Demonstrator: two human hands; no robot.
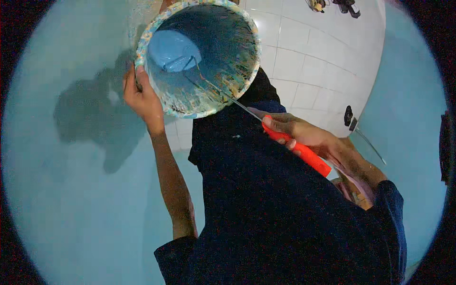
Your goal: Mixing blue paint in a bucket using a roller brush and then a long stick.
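A round bucket [257,52], its rim and inner wall crusted with dried paint in several colours, is tilted in front of me. Wet light-blue paint [172,42] has pooled on its left side inside. My left hand [145,99] grips the left rim, thumb over the edge and fingers outside. Closed around the red handle of a paint roller [311,159] is my right hand [306,133]. The roller's thin metal rod reaches over the rim into the bucket. Its far end lies at the paint, and the roller's sleeve looks coated or partly sunk there.
Light-blue walls [61,204] stand close on the left and right, with a shadow on the left one. White tiles [304,71] cover the floor. Small dark items [346,7] lie at the far end. A dark object with a thin rod [370,142] is by the right wall.
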